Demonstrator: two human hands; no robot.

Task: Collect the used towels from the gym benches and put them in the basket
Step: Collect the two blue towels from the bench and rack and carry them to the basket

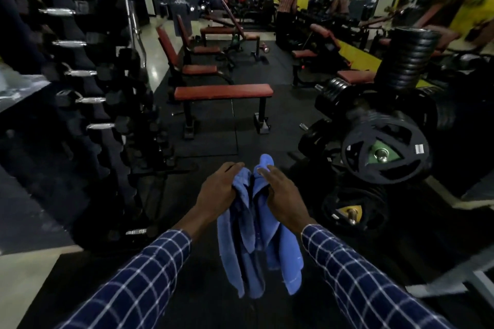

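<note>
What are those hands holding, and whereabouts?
Both hands, left and right, hold blue towels bunched at the top; the rest hangs down.

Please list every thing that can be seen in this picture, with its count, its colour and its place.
towel: one or more, cannot tell; blue; held in both hands, hanging down
flat bench: one; red pad, black legs; straight ahead, nothing on it
other benches: several; red pads; behind the flat bench and to the right
dumbbell rack: one; black with silver handles; left side
weight plates: many; black; stacked on the right
person: one; striped shirt; far back, blurred
basket: none visible
sleeves: two; dark blue check; bottom
left hand: one; gripping the towel
right hand: one; gripping the towel
</note>
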